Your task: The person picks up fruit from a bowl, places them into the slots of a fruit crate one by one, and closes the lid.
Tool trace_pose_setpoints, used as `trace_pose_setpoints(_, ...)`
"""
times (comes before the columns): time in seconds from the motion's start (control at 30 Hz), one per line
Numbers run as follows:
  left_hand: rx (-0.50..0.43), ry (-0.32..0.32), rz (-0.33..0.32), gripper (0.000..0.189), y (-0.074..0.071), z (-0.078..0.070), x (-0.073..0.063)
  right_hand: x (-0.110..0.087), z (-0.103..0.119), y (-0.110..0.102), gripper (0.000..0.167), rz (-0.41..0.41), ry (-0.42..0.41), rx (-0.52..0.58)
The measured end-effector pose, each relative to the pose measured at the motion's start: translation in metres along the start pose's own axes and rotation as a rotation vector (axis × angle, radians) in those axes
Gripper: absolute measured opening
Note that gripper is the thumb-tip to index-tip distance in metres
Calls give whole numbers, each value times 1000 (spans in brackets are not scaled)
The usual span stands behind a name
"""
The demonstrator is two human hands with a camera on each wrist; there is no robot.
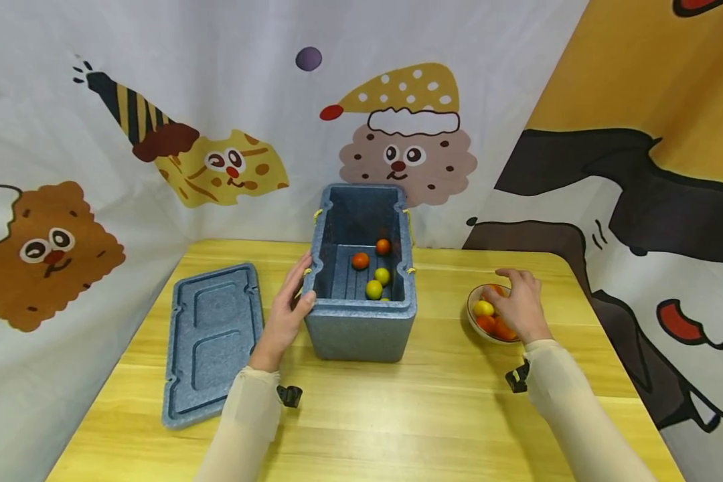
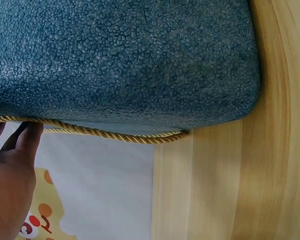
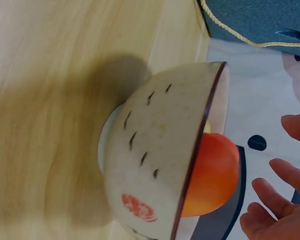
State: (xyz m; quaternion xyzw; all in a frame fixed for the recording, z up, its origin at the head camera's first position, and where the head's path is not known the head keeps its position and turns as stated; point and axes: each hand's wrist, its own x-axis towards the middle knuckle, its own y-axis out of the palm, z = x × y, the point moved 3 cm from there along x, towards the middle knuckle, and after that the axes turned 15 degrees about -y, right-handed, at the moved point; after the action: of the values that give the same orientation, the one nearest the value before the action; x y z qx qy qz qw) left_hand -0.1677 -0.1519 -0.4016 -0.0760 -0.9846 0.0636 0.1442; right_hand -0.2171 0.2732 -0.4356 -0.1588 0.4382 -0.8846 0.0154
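– Below the left hand [image 1: 284, 326] and right hand [image 1: 521, 309], pale yellow wood-grain table [image 1: 361, 428]. Likely to go wrong how?

– Nearest, under the right hand: might tip the off-white ceramic bowl with a dark rim [image 3: 160, 135] by catching its edge with a fingertip, or, with too loose a pinch, send a smooth orange-red round fruit [image 3: 215, 175] rolling off the heap.

– And beside the left hand?

– Could push the open, grey-blue speckled foam-like box [image 1: 361, 335] askew by pressing too hard, or snag on its twisted golden cord [image 2: 150, 140]. Deeper, between both hands, might knock the red round fruit [image 1: 360, 261] and yellow round fruit [image 1: 373, 290] about by dropping anything onto the box floor.

– Holding what?

– With the left, gripping nothing; resting relaxed fingers against the box's outer side. With the right, apparently holding nothing; hovering above the bowl, well parted and loosely bent, apart from the fruit in the wrist view.

– And beyond both?

– Just white cartoon-printed cloth [image 1: 247, 67].
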Motion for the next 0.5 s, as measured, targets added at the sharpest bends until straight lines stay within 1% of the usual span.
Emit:
trace_pose_setpoints(0.13, -3, 1, -12, 53, -1, 0, -1, -1, -3, 3, 56, 19, 6, 2)
trace_pose_setpoints(0.3, 5, -7, -12, 53, -1, 1, -1, -4, -9, 6, 57, 60, 39, 16)
trace_pose_setpoints(0.5, 5, -21, -5, 53, 0, 1, -1, -7, -15, 9, 53, 78, 41, 14)
